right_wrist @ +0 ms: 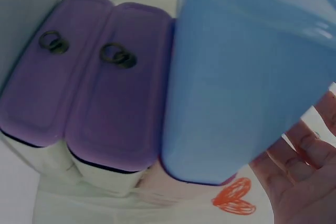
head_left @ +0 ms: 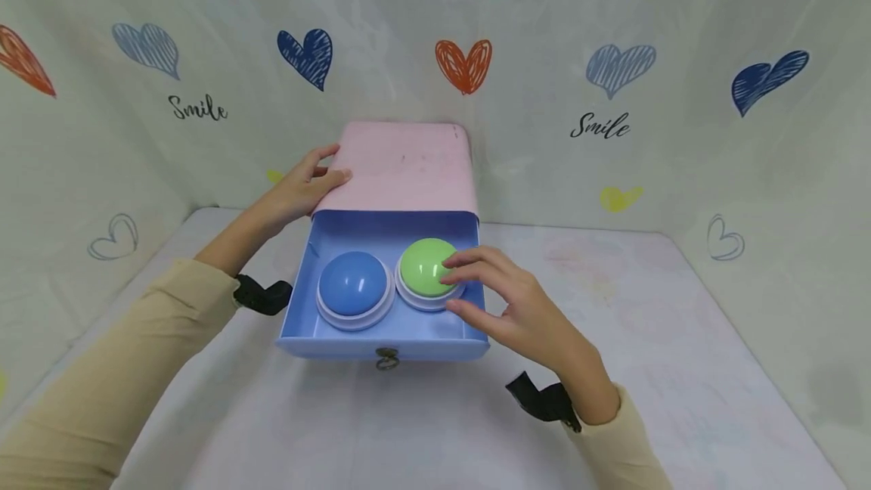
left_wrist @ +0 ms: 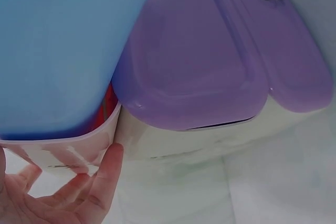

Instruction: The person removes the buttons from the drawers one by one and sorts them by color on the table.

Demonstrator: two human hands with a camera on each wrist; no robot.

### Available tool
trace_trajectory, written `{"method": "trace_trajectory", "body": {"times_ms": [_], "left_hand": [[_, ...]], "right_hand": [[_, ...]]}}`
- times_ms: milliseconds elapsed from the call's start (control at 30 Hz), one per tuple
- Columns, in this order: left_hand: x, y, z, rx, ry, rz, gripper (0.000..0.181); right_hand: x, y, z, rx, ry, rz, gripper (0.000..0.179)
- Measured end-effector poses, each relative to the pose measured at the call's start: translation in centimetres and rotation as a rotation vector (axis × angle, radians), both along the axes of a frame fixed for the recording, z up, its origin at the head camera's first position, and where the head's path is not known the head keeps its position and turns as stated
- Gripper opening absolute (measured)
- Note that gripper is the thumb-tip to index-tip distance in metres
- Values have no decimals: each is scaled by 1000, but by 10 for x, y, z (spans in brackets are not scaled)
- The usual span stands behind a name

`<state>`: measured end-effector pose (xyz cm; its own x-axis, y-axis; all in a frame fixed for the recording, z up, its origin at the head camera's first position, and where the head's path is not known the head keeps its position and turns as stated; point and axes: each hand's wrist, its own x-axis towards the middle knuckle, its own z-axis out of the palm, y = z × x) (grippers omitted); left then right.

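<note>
A drawer unit with a pink casing (head_left: 404,165) has its top light-blue drawer (head_left: 354,227) pulled out. Inside the drawer, a blue dome push button (head_left: 353,283) sits on the left and a green dome push button (head_left: 427,265) on the right, each on a white base. My left hand (head_left: 297,189) rests against the casing's left side, its thumb on the top edge; its fingertips touch the wall in the left wrist view. Over the drawer's right wall, my right hand (head_left: 520,316) has loosely bent fingers at the green button's right edge. Whether they touch it is unclear.
Two purple drawers (right_wrist: 118,103) with ring pulls are shut under the blue one. A metal ring pull (head_left: 387,359) hangs on the blue drawer's front. White table cloth (head_left: 408,429) lies around the unit; a heart-printed curtain (head_left: 531,142) stands behind. Black straps (head_left: 544,399) hang at both wrists.
</note>
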<state>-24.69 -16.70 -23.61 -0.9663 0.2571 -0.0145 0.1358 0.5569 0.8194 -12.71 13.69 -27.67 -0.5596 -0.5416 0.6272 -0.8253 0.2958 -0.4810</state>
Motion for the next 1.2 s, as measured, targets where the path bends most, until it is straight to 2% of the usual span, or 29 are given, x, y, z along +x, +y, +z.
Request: {"method": "trace_trajectory", "body": {"times_ms": [133, 333, 467, 667, 767, 867, 1000, 1200], "left_hand": [[-1, 0, 0, -2, 0, -5, 73], [-2, 0, 0, -6, 0, -5, 73], [-2, 0, 0, -3, -3, -5, 73], [-1, 0, 0, -4, -5, -12, 73], [-1, -1, 1, -7, 1, -16, 73], [-1, -1, 1, -9, 2, -15, 73], [-1, 0, 1, -3, -4, -13, 73], [-1, -1, 1, -5, -3, -9, 73]], "right_hand": [[-8, -3, 1, 139, 11, -56, 34], [-20, -9, 5, 408, -35, -133, 54], [-26, -12, 9, 543, 3, -144, 62], [-29, -17, 17, 716, -37, -162, 69], [-30, -20, 20, 765, -47, -178, 70], [-30, -22, 21, 785, -18, -189, 70], [-31, -23, 20, 781, 39, -194, 66], [-31, -24, 20, 767, 66, -192, 64]]}}
